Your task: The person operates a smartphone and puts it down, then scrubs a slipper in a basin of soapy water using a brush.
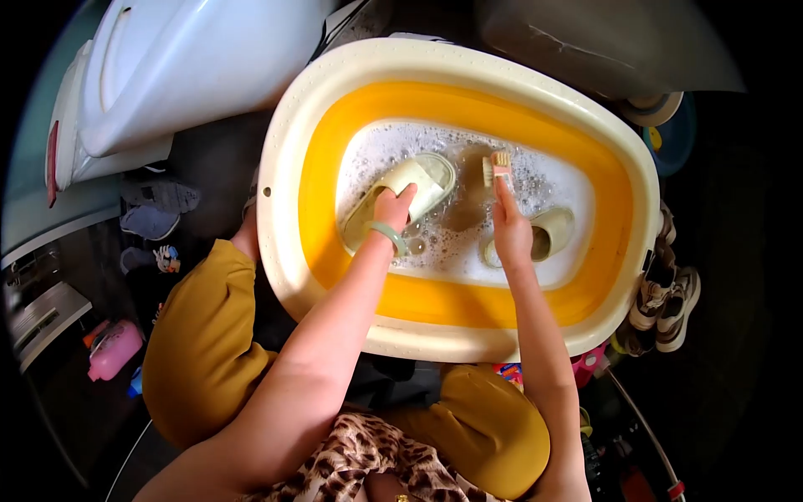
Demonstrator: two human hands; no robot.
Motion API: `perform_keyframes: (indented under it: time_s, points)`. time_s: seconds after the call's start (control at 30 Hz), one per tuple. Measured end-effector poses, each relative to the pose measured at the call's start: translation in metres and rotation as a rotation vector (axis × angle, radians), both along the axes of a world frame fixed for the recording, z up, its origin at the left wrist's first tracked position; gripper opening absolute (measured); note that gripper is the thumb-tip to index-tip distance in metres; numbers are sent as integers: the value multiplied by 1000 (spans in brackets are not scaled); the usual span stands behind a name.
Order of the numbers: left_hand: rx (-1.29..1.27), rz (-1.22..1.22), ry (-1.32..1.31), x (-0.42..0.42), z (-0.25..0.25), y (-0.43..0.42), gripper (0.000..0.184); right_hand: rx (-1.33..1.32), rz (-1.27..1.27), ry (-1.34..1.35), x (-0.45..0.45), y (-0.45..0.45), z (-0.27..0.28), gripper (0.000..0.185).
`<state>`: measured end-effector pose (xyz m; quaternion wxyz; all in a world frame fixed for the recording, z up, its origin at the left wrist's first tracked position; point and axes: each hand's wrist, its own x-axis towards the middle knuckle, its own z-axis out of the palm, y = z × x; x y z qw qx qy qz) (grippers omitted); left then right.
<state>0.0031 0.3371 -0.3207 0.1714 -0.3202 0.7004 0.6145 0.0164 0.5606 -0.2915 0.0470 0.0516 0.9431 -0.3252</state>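
Observation:
A pale green slide slipper lies tilted in the soapy water of a yellow and cream tub. My left hand grips this slipper, with the thumb on its strap and the other fingers hidden beneath. To the right, my right hand is closed round the handle of a scrubbing brush, its bristles facing left, apart from the slipper. A second pale green slipper rests partly in the suds, behind and right of my right hand.
A white basin-like fixture stands at the upper left. Sneakers sit outside the tub's right rim. Grey-blue slippers and a pink bottle are on the left. My knees flank the near side of the tub.

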Motion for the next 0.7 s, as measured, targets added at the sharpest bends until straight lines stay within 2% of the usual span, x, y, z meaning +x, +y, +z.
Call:
perform_keyframes:
  time_s: [0.07, 0.1, 0.13, 0.2, 0.23, 0.27, 0.33, 0.37, 0.4, 0.47, 0.5, 0.53, 0.6, 0.63, 0.67, 0.7]
  points:
    - [330, 204, -212, -4, 23, 4, 38, 99, 7, -279, 17, -5, -3, 41]
    - [515, 296, -138, -3, 33, 6, 44, 52, 42, -328, 27, -10, -4, 39]
    - [510, 301, -139, -3, 31, 4, 44, 48, 48, -331, 34, -11, -7, 39]
    - [781, 443, -38, -4, 19, 2, 39, -246, 132, -189, 39, -15, 1, 38]
    - [994, 453, -47, -5, 15, -5, 34, -274, -48, -495, 34, -12, 5, 39]
    - [997, 454, -46, -8, 16, -3, 34, -272, -48, -493, 28, -13, 13, 39]
    - [1073, 633, -122, -13, 24, 2, 34, -390, 10, -260, 22, -17, 29, 40]
    - [1022, 643, -142, -13, 21, 6, 38, -292, 52, -404, 13, -31, 58, 41]
    - [1026, 636, -143, -13, 22, 11, 38, -382, 151, -240, 15, -45, 63, 41]
    - [848, 591, -124, -8, 26, 18, 37, -243, 375, -66, 20, -65, 56, 41]
    - [819, 473, -72, -5, 33, 18, 35, -113, 357, -258, 15, -68, 56, 42]
    - [817, 476, -73, -2, 29, 18, 35, -116, 359, -260, 8, -64, 49, 42]
    - [972, 632, -101, 3, 19, 18, 34, -163, 105, -220, -12, -42, 27, 38]
    - [934, 596, -108, 5, 19, 17, 36, -166, 84, -62, -10, -34, 20, 40]
    - [940, 584, -111, 3, 23, 19, 36, -160, 74, -56, -5, -34, 26, 40]
    - [950, 568, -123, 2, 26, 19, 38, -191, 173, -40, 4, -40, 40, 41]
